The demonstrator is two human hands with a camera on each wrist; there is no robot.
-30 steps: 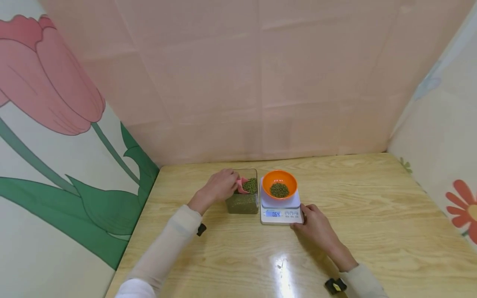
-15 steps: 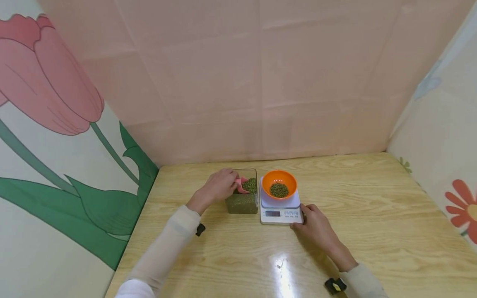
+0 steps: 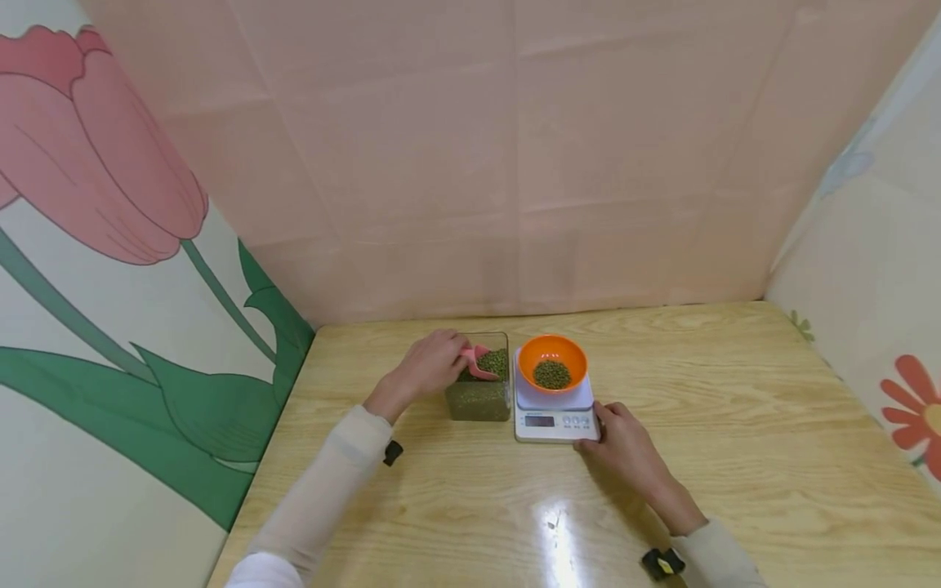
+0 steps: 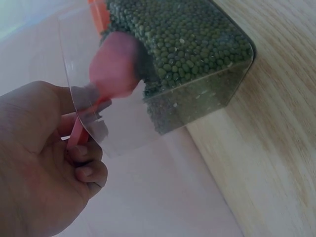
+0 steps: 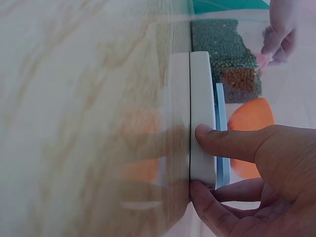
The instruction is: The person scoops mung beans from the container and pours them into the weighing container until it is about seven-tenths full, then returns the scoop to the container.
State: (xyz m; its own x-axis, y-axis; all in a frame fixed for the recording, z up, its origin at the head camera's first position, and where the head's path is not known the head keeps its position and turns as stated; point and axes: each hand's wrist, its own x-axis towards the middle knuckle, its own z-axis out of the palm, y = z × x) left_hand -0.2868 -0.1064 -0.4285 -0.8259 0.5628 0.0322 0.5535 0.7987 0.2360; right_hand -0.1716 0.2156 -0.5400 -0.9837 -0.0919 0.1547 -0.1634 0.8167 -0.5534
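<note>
My left hand (image 3: 430, 363) grips the handle of a pink scoop (image 3: 481, 365). The scoop's bowl is inside a clear square container (image 3: 478, 404) of green mung beans (image 4: 182, 39), against the beans. To its right stands a white kitchen scale (image 3: 524, 434) with a dark display. An orange bowl (image 3: 577, 359) sits on the scale's platform, with a small heap of mung beans (image 3: 551, 375) at its bottom. My right hand (image 3: 628, 449) holds the scale's near right corner, thumb on its front edge and fingers at its side in the right wrist view.
The wooden table (image 3: 441, 506) carries the container and scale near its back edge. A pink cloth backdrop (image 3: 515, 163) rises behind it. Painted panels stand left and right, one with a large tulip (image 3: 110, 163).
The scale's display was lit, reading about 0.64, and is now dark. The scoop has tilted in the beans as my left hand shifted slightly. My right hand has stayed at the scale.
</note>
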